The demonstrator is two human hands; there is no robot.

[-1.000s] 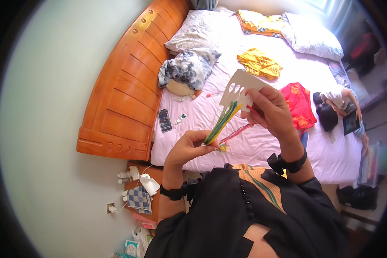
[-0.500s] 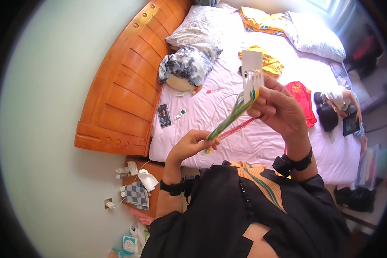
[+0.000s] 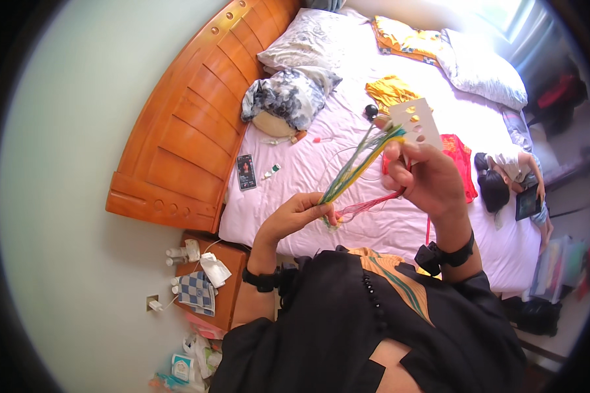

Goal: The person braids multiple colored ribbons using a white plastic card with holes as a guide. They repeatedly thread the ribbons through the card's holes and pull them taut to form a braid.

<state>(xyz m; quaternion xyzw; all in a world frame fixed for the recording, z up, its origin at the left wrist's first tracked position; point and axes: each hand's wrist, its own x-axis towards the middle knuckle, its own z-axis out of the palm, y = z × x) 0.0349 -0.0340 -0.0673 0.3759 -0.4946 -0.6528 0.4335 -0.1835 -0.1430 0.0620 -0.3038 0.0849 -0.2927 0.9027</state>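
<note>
left hand (image 3: 291,217) — threads (image 3: 356,169) diagonal, up-right

Glossy smooth wooden headboard (image 3: 183,131), matt card (image 3: 430,124), probably paper, fibrous threads (image 3: 356,168), wrinkled cloth bedsheet (image 3: 495,252)

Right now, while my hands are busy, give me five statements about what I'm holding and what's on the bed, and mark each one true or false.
1. The right hand holds the flat white card with cut-out holes. True.
2. The left hand is empty. False: its grip is closed on the lower part of the green-and-yellow thread bundle.
3. The dark rectangular phone lies on the pale pink bedsheet. True.
4. The bright red cloth lies left of the phone. False: it lies to the phone's right, partly hidden behind the right hand.
5. The crumpled yellow cloth lies on the bed beyond both hands. True.
</note>
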